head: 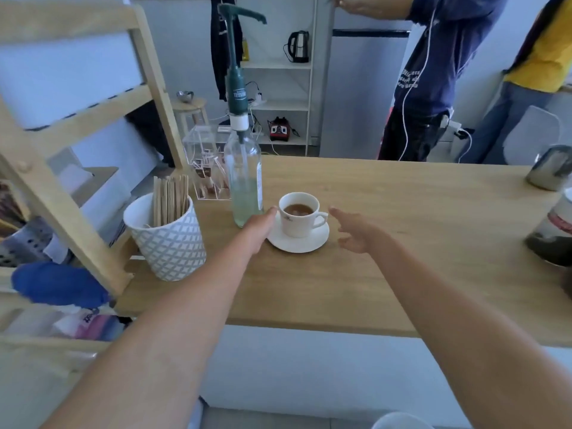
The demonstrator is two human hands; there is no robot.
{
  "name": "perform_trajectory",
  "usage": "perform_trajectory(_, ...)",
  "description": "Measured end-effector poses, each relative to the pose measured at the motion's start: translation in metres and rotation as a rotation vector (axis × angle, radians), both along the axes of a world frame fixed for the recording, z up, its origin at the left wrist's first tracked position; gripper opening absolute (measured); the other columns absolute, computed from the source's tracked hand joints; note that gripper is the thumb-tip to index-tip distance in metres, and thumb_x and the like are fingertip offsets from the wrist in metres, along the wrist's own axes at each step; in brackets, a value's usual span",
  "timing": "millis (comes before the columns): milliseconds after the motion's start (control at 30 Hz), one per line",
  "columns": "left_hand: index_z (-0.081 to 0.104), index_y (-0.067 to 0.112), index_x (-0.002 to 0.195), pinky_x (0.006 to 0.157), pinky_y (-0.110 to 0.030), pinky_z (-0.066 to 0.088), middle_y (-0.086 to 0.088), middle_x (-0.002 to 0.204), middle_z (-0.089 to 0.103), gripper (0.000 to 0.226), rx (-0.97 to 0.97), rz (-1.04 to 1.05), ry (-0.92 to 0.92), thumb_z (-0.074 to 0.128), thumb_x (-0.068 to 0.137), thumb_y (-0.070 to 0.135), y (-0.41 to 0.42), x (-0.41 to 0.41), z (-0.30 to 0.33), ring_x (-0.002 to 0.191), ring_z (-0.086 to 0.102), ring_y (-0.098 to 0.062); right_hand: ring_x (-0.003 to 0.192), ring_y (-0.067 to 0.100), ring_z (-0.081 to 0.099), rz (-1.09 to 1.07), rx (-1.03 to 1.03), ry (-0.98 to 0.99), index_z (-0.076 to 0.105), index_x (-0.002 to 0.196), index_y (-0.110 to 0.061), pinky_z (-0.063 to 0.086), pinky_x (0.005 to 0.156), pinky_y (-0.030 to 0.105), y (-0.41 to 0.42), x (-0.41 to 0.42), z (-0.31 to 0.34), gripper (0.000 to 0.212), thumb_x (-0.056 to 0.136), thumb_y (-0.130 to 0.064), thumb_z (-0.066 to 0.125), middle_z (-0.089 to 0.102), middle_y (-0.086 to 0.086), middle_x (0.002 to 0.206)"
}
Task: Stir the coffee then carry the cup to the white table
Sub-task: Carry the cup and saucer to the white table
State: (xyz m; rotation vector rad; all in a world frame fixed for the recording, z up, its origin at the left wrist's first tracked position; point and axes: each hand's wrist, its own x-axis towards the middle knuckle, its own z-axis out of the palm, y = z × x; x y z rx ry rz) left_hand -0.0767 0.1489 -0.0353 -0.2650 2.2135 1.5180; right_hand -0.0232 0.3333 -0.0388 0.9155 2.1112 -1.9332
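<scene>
Coffee cup (pixel 298 215) sits on its saucer (pixel 297 239) on the wooden counter (pixel 402 243). At its nine o'clock the left hand (pixel 258 226) reaches in, fingertips touching cup and saucer, grip unclear. At three o'clock the right hand (pixel 356 232) hovers apart, fingers spread, arm outstretched.

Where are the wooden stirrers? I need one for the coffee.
Standing in the patterned white cup left of the glass bottle, on the wooden counter.

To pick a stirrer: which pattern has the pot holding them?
White-and-grey diamond lattice on the pot, seen in the head view.
</scene>
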Motion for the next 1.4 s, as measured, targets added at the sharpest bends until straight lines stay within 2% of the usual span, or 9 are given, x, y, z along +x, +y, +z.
perform_trajectory(167,0.04,0.015,0.144,0.102,-0.034,0.037,-0.002,0.139,0.049,0.079,0.143,0.093,-0.15,0.058,0.083,0.062,0.007,-0.017,0.001,0.131,0.044,-0.023,0.105,0.03,0.06,-0.016,-0.359,-0.086,0.039,0.139,-0.009,0.043,0.106,0.043,0.013,-0.016,0.001,0.064,0.087,-0.033,0.066,0.059,0.012,0.101)
perform_trajectory(300,0.05,0.015,0.13,0.087,-0.031,0.041,0.0,0.12,0.059,0.075,0.21,0.154,-0.24,0.067,0.075,0.063,0.012,-0.025,0.002,0.114,0.054,-0.019,0.087,0.029,0.063,-0.014,-0.394,-0.127,0.038,0.135,-0.001,0.045,0.105,0.044,0.023,-0.027,-0.002,0.069,0.082,-0.029,0.071,0.063,0.016,0.094)
perform_trajectory(500,0.05,0.012,0.077,0.073,-0.028,0.041,0.001,0.074,0.053,0.04,0.194,0.198,-0.29,0.064,0.086,0.048,0.018,-0.028,0.005,0.063,0.048,-0.012,0.08,0.028,0.061,0.007,-0.388,-0.189,0.048,0.112,0.002,0.049,0.097,0.039,0.026,-0.035,-0.006,0.044,0.082,-0.019,0.072,0.059,0.016,0.089)
perform_trajectory(667,0.048,0.01,0.071,0.07,-0.027,0.041,0.001,0.073,0.053,0.039,0.218,0.209,-0.331,0.067,0.087,0.04,0.017,-0.025,0.008,0.062,0.048,-0.012,0.077,0.026,0.062,-0.027,-0.402,-0.207,0.052,0.096,0.0,0.054,0.079,0.034,0.027,-0.041,-0.01,0.036,0.076,-0.018,0.076,0.056,0.016,0.087)
perform_trajectory(833,0.048,0.009,0.07,0.073,-0.027,0.042,0.0,0.073,0.052,0.04,0.233,0.212,-0.346,0.067,0.086,0.04,0.017,-0.025,0.008,0.062,0.048,-0.013,0.082,0.026,0.063,-0.042,-0.369,-0.211,0.054,0.103,0.002,0.052,0.092,0.032,0.026,-0.043,-0.015,0.045,0.071,-0.019,0.078,0.059,0.014,0.089)
perform_trajectory(1000,0.049,0.009,0.071,0.054,-0.024,0.041,-0.001,0.073,0.054,0.04,0.284,0.206,-0.376,0.071,0.083,0.041,0.015,-0.02,0.01,0.062,0.051,-0.012,0.081,0.024,0.061,-0.067,-0.361,-0.196,0.056,0.104,0.0,0.05,0.092,0.03,0.023,-0.034,-0.012,0.047,0.068,-0.023,0.077,0.059,0.011,0.086)
perform_trajectory(1100,0.051,0.008,0.074,0.068,-0.025,0.046,-0.002,0.075,0.055,0.041,0.282,0.186,-0.383,0.073,0.081,0.042,0.014,-0.017,0.009,0.065,0.051,-0.013,0.089,0.027,0.063,-0.071,-0.371,-0.181,0.054,0.112,0.003,0.049,0.1,0.038,0.023,-0.024,-0.008,0.055,0.067,-0.019,0.076,0.059,0.012,0.09)
perform_trajectory(1233,0.051,0.006,0.074,0.06,-0.025,0.045,-0.004,0.075,0.055,0.042,0.268,0.13,-0.38,0.073,0.081,0.042,0.014,-0.01,0.013,0.066,0.052,-0.016,0.09,0.032,0.066,-0.064,-0.373,-0.126,0.053,0.115,0.004,0.054,0.09,0.046,0.021,-0.002,0.002,0.054,0.068,-0.014,0.074,0.061,0.016,0.094)
perform_trajectory(1400,0.048,0.002,0.105,0.089,-0.039,0.047,-0.011,0.091,0.058,0.056,0.249,0.011,-0.42,0.076,0.076,0.041,0.012,0.002,0.015,0.09,0.06,-0.027,0.09,0.032,0.066,-0.111,-0.371,-0.074,0.055,0.113,0.001,0.056,0.082,0.044,0.019,0.038,0.009,0.054,0.064,-0.014,0.072,0.06,0.015,0.099)
